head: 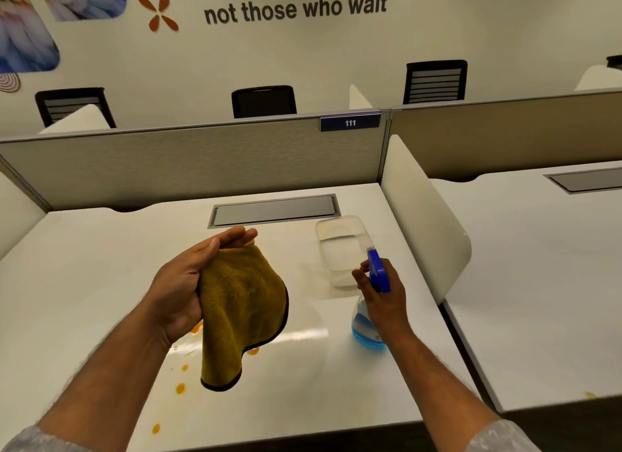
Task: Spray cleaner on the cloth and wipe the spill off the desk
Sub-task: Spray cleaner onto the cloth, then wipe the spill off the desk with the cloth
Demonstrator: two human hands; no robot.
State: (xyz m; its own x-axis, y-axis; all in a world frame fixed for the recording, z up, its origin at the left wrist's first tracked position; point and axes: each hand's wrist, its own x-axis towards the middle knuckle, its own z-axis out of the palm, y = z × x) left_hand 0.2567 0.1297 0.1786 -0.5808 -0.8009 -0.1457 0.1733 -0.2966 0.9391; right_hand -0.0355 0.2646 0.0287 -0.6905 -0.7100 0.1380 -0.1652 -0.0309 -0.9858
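My left hand (188,283) holds a mustard-yellow cloth (242,310) with a dark hem, draped over its palm and hanging above the white desk (84,266). Orange spill drops (180,388) dot the desk below and left of the cloth, partly hidden by it. My right hand (383,300) grips a spray bottle (365,327) of blue liquid with a blue trigger head (378,270), its nozzle turned toward the cloth. The bottle is right of the cloth, apart from it.
A clear plastic container (341,249) stands behind the bottle. A grey cable hatch (274,210) is set in the desk's back. A white divider (420,223) bounds the desk on the right, a grey partition (188,162) at the back, chairs beyond.
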